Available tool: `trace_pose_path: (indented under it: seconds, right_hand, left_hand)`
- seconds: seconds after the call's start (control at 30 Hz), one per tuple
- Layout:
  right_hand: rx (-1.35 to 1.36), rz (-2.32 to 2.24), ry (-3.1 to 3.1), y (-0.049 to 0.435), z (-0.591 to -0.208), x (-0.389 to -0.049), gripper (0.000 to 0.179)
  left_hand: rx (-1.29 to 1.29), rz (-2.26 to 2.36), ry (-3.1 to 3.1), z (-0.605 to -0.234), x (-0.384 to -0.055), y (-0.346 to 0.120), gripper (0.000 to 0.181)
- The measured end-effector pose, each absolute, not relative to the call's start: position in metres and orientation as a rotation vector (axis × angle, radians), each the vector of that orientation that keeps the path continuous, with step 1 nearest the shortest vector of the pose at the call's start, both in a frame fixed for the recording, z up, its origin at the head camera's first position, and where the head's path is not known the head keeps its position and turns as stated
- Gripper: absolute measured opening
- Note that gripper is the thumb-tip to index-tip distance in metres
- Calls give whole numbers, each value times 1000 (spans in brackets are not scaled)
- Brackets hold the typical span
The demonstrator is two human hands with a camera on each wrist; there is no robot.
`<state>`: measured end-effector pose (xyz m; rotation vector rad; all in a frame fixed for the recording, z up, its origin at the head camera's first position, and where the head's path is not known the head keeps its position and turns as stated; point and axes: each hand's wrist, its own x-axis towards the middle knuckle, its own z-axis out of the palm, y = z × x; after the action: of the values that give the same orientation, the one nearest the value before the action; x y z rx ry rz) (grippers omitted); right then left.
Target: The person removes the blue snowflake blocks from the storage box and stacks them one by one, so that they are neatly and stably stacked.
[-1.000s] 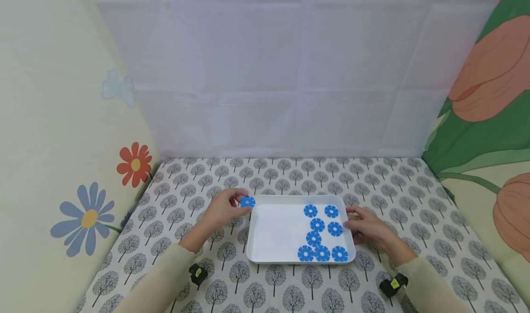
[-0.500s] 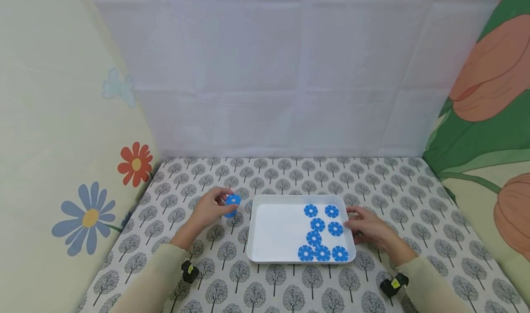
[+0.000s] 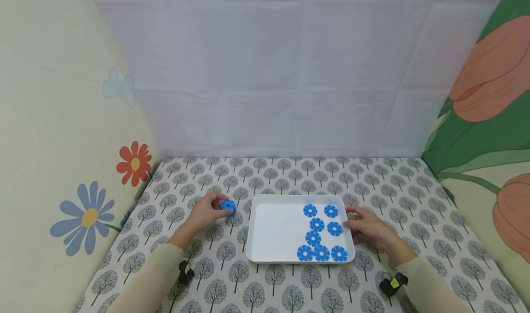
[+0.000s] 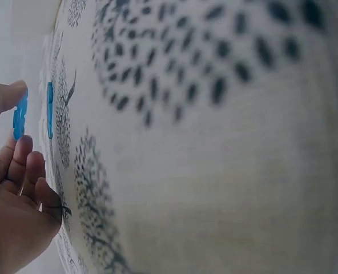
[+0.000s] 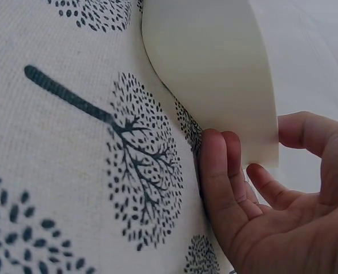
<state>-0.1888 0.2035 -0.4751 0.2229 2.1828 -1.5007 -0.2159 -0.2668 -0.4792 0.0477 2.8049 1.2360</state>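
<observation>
My left hand [image 3: 207,210], left of the tray, pinches a blue notched plastic disc [image 3: 228,205] between thumb and finger. In the left wrist view that disc [image 4: 20,117] is held on edge, apart from a second blue disc [image 4: 49,110] lying on the cloth just under it. From the head view the held disc mostly covers the lower one. At the right side of a white rectangular tray [image 3: 269,259], my right hand [image 3: 368,229] grips the wall, thumb at the rim and other fingers low against the outside [image 5: 220,74]. Several blue discs [image 3: 316,224] lie flat in the tray's right half.
A cloth with a tree print [image 3: 285,290] covers the table under the tray. White fabric [image 3: 273,73] hangs behind it. Flower-printed panels stand at the left [image 3: 54,119] and right [image 3: 488,165].
My left hand has carried the disc leftward from the tray's upper left corner and lowered it over another disc on the cloth. My right hand and the tray have stayed in place.
</observation>
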Motion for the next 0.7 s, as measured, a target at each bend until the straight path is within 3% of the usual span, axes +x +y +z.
trace_pose_path:
  seconds: [0.7]
  right_hand:
    - [202,-1506,2185,205,-476,-189,62]
  left_hand:
    - [49,1085,2816,-482,-218,-265,45]
